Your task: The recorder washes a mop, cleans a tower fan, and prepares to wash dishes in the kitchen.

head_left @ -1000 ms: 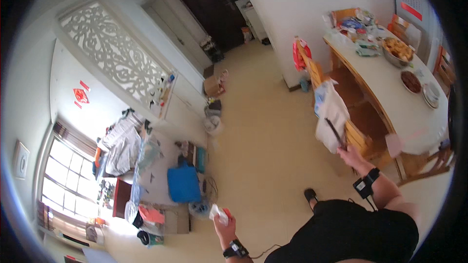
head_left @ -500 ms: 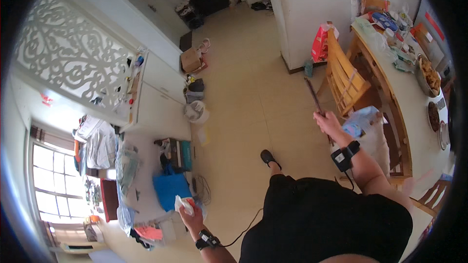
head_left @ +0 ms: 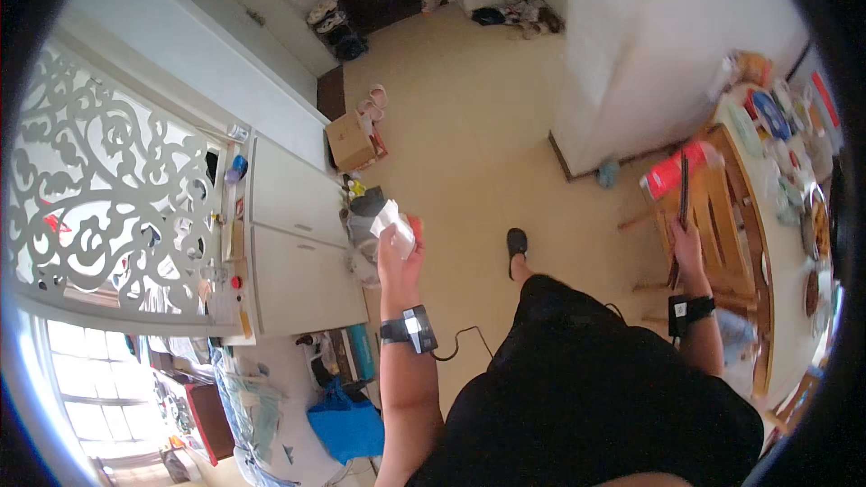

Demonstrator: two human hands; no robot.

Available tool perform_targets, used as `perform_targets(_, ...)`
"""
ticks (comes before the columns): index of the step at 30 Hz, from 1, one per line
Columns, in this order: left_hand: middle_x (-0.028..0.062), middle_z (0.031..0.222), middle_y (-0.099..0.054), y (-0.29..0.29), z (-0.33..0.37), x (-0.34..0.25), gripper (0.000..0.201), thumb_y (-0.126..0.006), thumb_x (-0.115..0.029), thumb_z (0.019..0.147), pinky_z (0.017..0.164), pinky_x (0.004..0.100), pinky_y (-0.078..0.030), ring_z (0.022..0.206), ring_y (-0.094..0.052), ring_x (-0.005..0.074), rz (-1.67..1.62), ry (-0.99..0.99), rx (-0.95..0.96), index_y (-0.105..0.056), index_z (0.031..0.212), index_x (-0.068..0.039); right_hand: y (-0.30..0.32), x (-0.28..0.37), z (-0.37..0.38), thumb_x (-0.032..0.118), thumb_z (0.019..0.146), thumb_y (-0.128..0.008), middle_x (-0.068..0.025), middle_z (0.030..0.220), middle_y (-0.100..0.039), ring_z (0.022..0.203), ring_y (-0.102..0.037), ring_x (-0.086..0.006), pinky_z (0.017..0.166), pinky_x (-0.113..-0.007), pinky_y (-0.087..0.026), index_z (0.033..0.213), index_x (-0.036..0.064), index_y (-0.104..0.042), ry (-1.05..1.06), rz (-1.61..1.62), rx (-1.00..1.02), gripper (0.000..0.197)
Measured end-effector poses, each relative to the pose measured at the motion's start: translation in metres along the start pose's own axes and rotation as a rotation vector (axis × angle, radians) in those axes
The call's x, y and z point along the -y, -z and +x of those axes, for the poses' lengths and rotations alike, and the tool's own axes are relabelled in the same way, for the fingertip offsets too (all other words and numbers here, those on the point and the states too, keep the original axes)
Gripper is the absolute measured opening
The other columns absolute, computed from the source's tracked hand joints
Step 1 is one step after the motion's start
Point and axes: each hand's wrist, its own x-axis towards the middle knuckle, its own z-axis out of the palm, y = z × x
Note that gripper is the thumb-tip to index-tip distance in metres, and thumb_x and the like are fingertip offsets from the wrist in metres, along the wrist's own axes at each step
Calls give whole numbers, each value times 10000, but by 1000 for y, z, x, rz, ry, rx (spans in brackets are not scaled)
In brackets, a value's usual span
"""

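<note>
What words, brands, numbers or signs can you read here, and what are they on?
None can be read.
Red bag: marks too blurred.
Cardboard box: any print too small.
Pale labels on the two black wrist devices: too small.
White paper in the left hand: no lettering visible.

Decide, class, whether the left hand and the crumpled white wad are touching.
Touching. The head view shows the left hand gripping the crumpled white wad, which sticks up from between thumb and fingers.

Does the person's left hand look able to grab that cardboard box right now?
Probably not: the left hand is closed on a crumpled white tissue, and the cardboard box sits on the floor, apparently well ahead of and below the hand.
</note>
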Motion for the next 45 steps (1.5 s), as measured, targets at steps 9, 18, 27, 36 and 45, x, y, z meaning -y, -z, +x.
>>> perform_targets(9,78,966,-535,7,168,-155,352,-514,-185,763,666,264,-427,884,-532,190,665,-528,-225,-439,1086,-66,-212,136,203,275,851,-486,51,543,-367,440,-350,-49,395,-229,-305,788,50,-478,99,124,305,233)
perform_targets(18,51,955,-526,-43,309,-249,347,-509,-237,764,639,268,-412,836,-525,165,136,-380,-293,-461,1066,-75,-394,242,354,307,848,-487,62,531,-358,413,-326,-38,367,-212,-278,807,73,-479,158,-130,302,238)
perform_targets(27,34,833,-563,-218,658,-235,234,-497,-272,787,567,256,-394,719,-526,147,152,-11,-176,-510,950,-103,-450,279,469,285,829,-522,71,560,-363,438,-309,-28,373,-195,-222,792,76,-496,133,87,140,214)
perform_targets(36,72,873,-575,-451,894,-151,256,-501,-244,790,600,285,-395,789,-559,197,431,223,143,-526,984,-79,-472,271,605,262,840,-500,63,506,-358,378,-289,-28,328,-211,-232,719,72,-463,-26,167,-240,228)
perform_targets(45,69,861,-580,-592,1009,-148,264,-477,-258,807,618,263,-405,807,-558,179,554,183,150,-520,957,-45,-535,371,818,281,836,-491,69,510,-350,375,-314,-34,327,-199,-256,793,72,-491,-121,207,-104,213)
